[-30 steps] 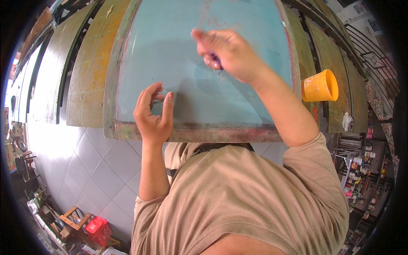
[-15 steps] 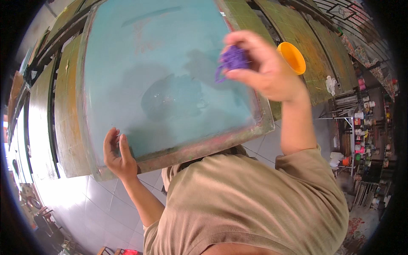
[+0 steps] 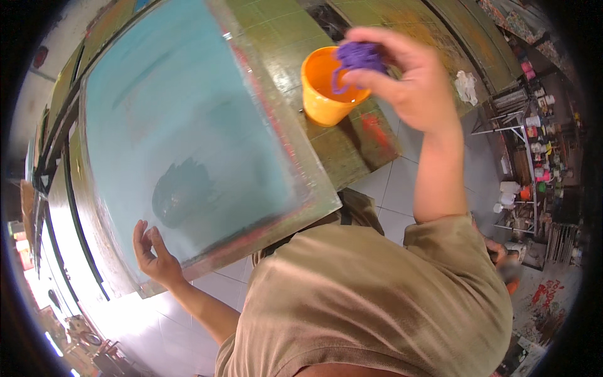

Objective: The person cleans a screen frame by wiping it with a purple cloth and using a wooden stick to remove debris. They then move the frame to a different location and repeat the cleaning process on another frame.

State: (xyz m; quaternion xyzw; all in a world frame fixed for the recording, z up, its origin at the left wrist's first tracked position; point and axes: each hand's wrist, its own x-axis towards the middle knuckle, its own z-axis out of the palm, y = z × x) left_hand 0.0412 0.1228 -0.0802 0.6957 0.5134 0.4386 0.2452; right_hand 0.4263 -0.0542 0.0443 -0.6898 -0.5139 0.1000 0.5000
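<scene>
My right hand (image 3: 408, 78) grips a bunched purple rag (image 3: 359, 58), with a thin loop of it hanging down. The rag is over the rim of an orange cup (image 3: 328, 107) standing on the table, in front of part of its mouth. My left hand (image 3: 156, 254) is at the near left corner of a large framed screen (image 3: 207, 135) with a blue-green surface, its thumb and fingers apart and nothing in them. A dark wet patch (image 3: 179, 195) with a ragged edge lies on the screen near that hand.
Long greenish, stained table boards (image 3: 270, 47) run under and beyond the screen. A crumpled white scrap (image 3: 466, 87) lies on the right-hand table. Farther right stands a metal rack (image 3: 524, 138) beside shelves of small containers. Grey floor tiles (image 3: 396, 182) show between.
My right hand has carried the purple rag from above the screen to the cup. The view has turned rightward, so the screen sits farther left; my left hand stays at its corner.
</scene>
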